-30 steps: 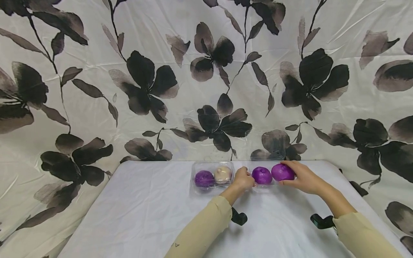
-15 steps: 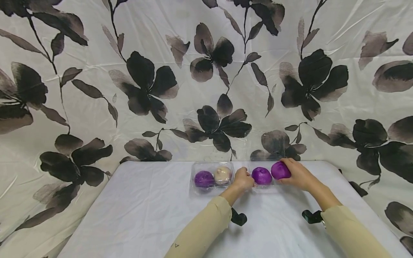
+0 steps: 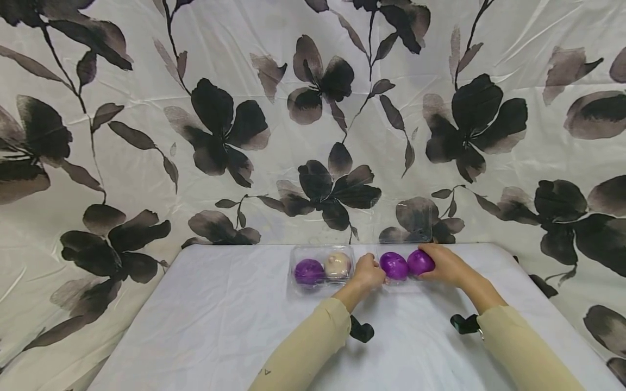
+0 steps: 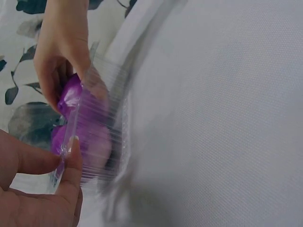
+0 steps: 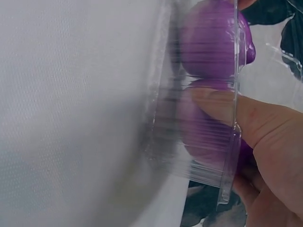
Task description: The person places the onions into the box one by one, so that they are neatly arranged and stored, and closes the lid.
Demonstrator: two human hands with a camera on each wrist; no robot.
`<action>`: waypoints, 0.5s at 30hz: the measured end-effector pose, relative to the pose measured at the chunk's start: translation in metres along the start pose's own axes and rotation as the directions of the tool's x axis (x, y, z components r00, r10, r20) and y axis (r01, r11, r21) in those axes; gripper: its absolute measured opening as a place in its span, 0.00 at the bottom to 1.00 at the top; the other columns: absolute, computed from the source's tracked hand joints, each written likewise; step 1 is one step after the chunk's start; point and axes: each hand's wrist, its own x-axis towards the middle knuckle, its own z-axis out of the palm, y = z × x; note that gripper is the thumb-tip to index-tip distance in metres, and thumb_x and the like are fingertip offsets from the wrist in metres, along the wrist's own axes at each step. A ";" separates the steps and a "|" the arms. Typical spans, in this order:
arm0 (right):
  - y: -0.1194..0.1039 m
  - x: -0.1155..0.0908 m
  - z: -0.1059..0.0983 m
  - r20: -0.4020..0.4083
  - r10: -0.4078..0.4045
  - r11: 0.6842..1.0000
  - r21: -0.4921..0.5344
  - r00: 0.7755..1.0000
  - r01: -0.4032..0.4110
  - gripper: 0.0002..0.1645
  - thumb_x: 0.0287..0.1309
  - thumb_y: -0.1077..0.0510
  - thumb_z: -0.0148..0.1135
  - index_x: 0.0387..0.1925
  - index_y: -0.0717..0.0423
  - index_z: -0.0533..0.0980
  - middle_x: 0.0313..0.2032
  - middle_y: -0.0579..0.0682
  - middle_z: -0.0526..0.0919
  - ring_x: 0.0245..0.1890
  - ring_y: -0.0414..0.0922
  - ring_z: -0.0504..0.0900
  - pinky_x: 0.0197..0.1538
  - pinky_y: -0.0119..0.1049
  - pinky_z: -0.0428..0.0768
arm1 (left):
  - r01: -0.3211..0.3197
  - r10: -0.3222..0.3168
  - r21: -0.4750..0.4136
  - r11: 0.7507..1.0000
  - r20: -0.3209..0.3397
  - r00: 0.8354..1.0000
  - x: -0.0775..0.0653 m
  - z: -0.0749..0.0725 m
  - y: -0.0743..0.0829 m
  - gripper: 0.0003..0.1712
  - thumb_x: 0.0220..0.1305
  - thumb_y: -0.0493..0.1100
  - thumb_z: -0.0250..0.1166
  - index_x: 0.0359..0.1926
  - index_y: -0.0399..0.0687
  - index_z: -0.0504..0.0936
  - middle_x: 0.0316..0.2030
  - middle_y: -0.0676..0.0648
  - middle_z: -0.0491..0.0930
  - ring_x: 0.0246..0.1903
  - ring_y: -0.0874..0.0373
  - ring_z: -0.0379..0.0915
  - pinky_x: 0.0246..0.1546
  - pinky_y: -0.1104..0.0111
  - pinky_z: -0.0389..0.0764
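My left hand pinches the left rim of a clear plastic clamshell box, thumb and forefinger on its edge. Inside that box, at the left, sits a glossy purple onion. A second purple onion is in the grip of my right hand, at the box's right side and right up against the first. The right thumb reaches inside behind the ridged clear wall, as the right wrist view shows; the other right fingers are partly hidden behind the onion. The box's clear lid stands raised at the back.
Left of my left hand stands another clear box holding a purple onion and a cream-coloured onion. Both boxes are near the far edge of the white-covered table. A floral cloth hangs behind.
My right hand has moved left and slightly down with its purple onion, into the box's right side. The other onion has shifted slightly left. My left hand stays on the rim.
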 end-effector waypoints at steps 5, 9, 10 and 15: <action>0.000 0.001 0.001 0.017 0.012 1.000 0.025 1.000 -0.013 0.49 0.45 0.54 0.83 0.63 0.75 0.71 0.60 0.75 0.75 0.61 0.72 0.73 0.63 0.68 0.73 | 0.001 -0.001 -0.015 1.000 0.008 1.000 0.000 -0.001 0.000 0.40 0.45 0.22 0.65 0.65 0.24 0.70 0.45 0.39 0.79 0.48 0.50 0.74 0.51 0.62 0.83; 0.001 0.002 0.001 0.013 0.001 0.999 0.043 1.000 -0.001 0.49 0.45 0.54 0.82 0.63 0.75 0.70 0.60 0.75 0.74 0.61 0.72 0.73 0.64 0.68 0.72 | 0.002 -0.002 -0.013 1.000 0.005 1.000 0.000 -0.001 0.001 0.39 0.47 0.23 0.66 0.65 0.24 0.70 0.47 0.38 0.79 0.50 0.48 0.75 0.56 0.60 0.81; 0.001 0.002 0.001 0.014 -0.001 0.999 0.055 1.000 0.001 0.49 0.46 0.54 0.82 0.64 0.75 0.70 0.60 0.75 0.74 0.61 0.72 0.72 0.64 0.68 0.72 | 0.000 0.000 -0.008 1.000 0.005 1.000 0.000 -0.001 0.001 0.39 0.48 0.23 0.66 0.65 0.25 0.70 0.47 0.38 0.80 0.50 0.48 0.75 0.57 0.59 0.81; 0.005 -0.001 -0.003 0.046 0.035 0.987 0.157 0.998 -0.042 0.51 0.49 0.52 0.80 0.67 0.73 0.67 0.64 0.75 0.71 0.65 0.74 0.68 0.64 0.70 0.71 | -0.002 0.002 -0.003 1.000 0.003 1.000 -0.002 -0.001 0.001 0.39 0.47 0.23 0.67 0.65 0.25 0.70 0.47 0.37 0.80 0.51 0.47 0.75 0.56 0.60 0.81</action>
